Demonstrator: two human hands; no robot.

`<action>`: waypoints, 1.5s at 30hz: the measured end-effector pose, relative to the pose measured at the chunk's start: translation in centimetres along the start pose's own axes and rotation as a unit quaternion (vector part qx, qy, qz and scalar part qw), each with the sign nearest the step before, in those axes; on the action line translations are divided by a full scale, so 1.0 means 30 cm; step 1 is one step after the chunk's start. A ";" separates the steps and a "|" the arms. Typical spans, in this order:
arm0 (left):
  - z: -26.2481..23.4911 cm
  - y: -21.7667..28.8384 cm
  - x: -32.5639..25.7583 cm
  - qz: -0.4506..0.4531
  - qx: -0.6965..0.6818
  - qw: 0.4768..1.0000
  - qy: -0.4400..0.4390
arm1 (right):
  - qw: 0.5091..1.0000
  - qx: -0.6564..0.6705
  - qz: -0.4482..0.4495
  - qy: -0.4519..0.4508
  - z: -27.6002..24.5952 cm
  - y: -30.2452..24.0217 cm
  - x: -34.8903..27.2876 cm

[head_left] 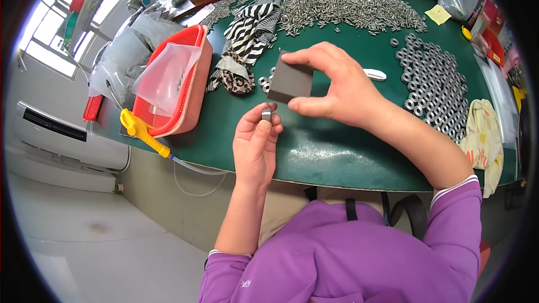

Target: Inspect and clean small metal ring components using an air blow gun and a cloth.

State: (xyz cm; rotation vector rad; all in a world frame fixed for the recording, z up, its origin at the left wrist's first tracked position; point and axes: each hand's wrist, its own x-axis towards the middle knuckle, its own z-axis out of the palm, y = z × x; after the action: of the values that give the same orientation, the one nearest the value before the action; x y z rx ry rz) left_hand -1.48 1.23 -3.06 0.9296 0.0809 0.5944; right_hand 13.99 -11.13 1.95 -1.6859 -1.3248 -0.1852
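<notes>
Smooth green tabletop point(337, 160). Left hand point(254, 151) pinches shiny metal ring point(266, 114) between thumb and fingertips. Right hand point(345, 87), thumb and fingers spread wide, grips matte dark-gray block point(292, 81) by opposite edges, just above left fingertips. Loose steel rings point(429, 87) right of right fingers; small metal pins point(348, 8) heaped beyond right fingers.

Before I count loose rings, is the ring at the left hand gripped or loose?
Gripped: the left hand pinches the metal ring between thumb and fingers.
</notes>
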 end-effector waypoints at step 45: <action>0.031 0.002 0.003 0.011 -0.002 0.999 0.038 | 0.999 0.028 -0.013 -0.028 0.045 -0.056 -0.014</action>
State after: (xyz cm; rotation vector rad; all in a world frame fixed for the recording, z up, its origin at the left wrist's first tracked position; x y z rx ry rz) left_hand -1.15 0.62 -2.42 0.9054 0.1371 0.6504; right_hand 11.90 -10.49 1.93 -1.6378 -1.3824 -0.1167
